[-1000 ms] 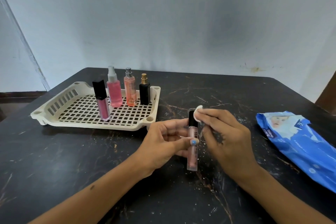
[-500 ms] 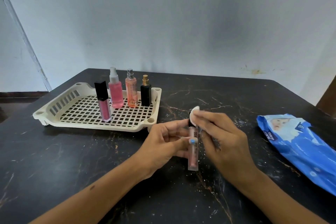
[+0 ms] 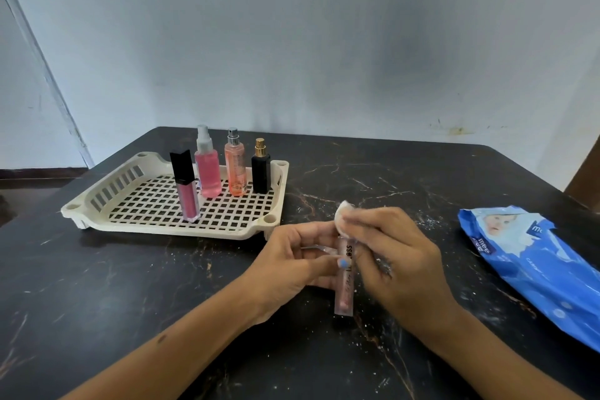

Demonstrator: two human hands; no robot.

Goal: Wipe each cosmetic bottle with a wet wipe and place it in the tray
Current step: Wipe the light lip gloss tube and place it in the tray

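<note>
My left hand [image 3: 292,265] grips a clear lip gloss tube [image 3: 345,282] held upright above the dark table. My right hand [image 3: 394,255] pinches a small white wipe [image 3: 343,213] against the tube's cap, which the wipe and fingers hide. In the cream slotted tray [image 3: 107,193] at the left stand several bottles: a dark pink gloss with a black cap [image 3: 185,187], a pink spray bottle [image 3: 207,166], an orange spray bottle [image 3: 235,166] and a black bottle with a gold top [image 3: 261,167].
A blue pack of wet wipes [image 3: 535,266] lies at the right side of the black marbled table [image 3: 97,286]. A pale wall stands behind the table's far edge. White specks are scattered on the surface around my hands.
My right hand has slid the wipe down over the tube's black cap, which is now covered. The left hand keeps its hold on the tube.
</note>
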